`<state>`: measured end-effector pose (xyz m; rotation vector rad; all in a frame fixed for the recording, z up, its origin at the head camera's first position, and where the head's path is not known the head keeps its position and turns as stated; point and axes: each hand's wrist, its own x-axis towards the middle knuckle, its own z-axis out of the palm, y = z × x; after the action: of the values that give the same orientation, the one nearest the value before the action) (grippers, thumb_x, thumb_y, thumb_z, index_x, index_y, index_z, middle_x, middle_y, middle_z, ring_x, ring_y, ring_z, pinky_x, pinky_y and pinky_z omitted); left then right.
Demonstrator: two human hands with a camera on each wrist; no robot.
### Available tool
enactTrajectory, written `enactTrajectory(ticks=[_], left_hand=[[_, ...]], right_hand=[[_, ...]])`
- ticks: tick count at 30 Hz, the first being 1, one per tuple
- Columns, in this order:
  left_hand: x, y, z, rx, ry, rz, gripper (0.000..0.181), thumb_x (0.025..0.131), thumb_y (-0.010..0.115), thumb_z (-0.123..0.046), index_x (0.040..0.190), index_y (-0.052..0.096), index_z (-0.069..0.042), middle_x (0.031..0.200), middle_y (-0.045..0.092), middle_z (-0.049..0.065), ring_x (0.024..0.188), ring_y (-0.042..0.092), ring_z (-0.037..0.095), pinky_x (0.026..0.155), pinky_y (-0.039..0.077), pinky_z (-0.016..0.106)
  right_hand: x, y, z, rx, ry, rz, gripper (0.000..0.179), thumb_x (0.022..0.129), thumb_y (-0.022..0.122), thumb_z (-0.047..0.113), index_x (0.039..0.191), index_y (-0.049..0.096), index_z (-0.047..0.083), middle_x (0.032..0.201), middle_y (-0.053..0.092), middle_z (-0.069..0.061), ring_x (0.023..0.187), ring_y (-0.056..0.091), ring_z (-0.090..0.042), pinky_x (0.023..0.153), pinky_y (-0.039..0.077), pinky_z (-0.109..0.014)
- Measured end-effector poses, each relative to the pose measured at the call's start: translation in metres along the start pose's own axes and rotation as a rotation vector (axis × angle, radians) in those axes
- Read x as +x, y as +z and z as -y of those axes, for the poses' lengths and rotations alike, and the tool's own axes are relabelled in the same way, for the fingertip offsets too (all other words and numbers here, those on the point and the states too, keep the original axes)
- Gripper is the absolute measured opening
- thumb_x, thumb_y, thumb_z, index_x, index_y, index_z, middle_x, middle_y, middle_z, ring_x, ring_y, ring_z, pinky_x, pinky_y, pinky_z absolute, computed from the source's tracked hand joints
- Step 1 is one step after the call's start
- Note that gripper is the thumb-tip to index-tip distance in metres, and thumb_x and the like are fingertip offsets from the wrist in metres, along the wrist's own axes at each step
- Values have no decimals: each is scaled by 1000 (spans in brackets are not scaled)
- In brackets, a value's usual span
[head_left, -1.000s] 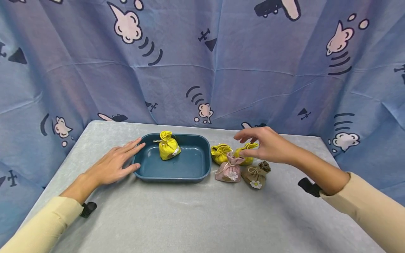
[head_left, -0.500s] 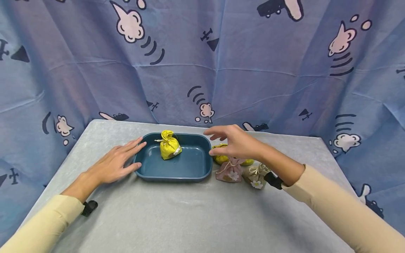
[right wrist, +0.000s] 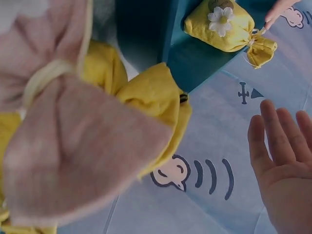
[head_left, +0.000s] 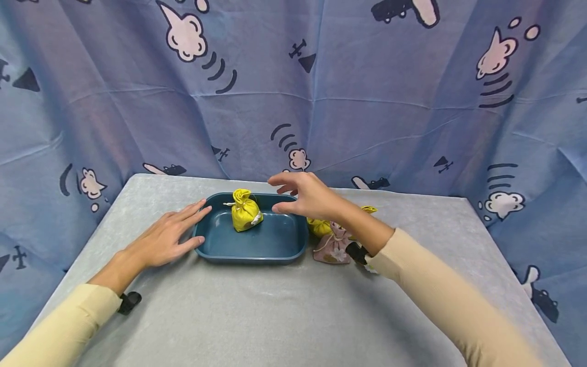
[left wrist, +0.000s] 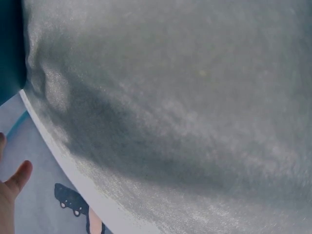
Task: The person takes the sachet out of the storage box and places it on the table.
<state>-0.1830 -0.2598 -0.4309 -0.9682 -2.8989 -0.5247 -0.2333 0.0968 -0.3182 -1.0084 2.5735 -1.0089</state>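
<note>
A dark teal tray (head_left: 257, 247) lies on the table, and one yellow drawstring pouch (head_left: 246, 213) with a white flower stands in it. My left hand (head_left: 171, 237) is spread at the tray's left rim, fingertips on the edge. Over the tray's right end hovers my right hand (head_left: 304, 196), fingers loosely bent and holding nothing. Below that forearm, right of the tray, sit a pink pouch (head_left: 331, 248) and a yellow pouch (head_left: 318, 227). Another yellow pouch (head_left: 369, 209) is mostly covered by the arm, and the brown one is almost wholly hidden.
A pale grey cloth covers the table (head_left: 229, 316). Behind it hangs a blue patterned curtain (head_left: 367, 117). In the right wrist view the pink pouch (right wrist: 78, 141) looms large close to the camera. Black straps circle both wrists.
My right hand has moved left, from above the pouches to above the tray's right part, carrying nothing. The left hand and the pouches have stayed put.
</note>
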Motion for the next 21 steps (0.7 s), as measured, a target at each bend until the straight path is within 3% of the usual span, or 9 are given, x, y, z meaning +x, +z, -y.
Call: enactTrajectory(ticks=[15,18,21], left_hand=[[0,0,1,2,-7,7,69,100,58,-39,159,29,-16,165,21,8,143,34,38,105,33,61],[0,0,1,-4,-7,5,69,100,58,-39,158,29,-16,165,22,8,143,34,38,104,33,61],[-1,0,2,-7,-8,7,69,100,57,-39,158,29,-16,165,21,8,143,35,38,105,33,61]], right_hand=[[38,24,3,18,30,27,61,86,80,20,140,56,5,140,58,-12,120,62,-25,99,49,-40],[44,29,4,14,33,28,60,86,80,21,139,56,6,140,58,-10,120,63,-24,108,41,-41],[50,36,4,17,40,44,59,87,80,20,139,57,6,141,57,-9,120,62,-26,108,40,-41]])
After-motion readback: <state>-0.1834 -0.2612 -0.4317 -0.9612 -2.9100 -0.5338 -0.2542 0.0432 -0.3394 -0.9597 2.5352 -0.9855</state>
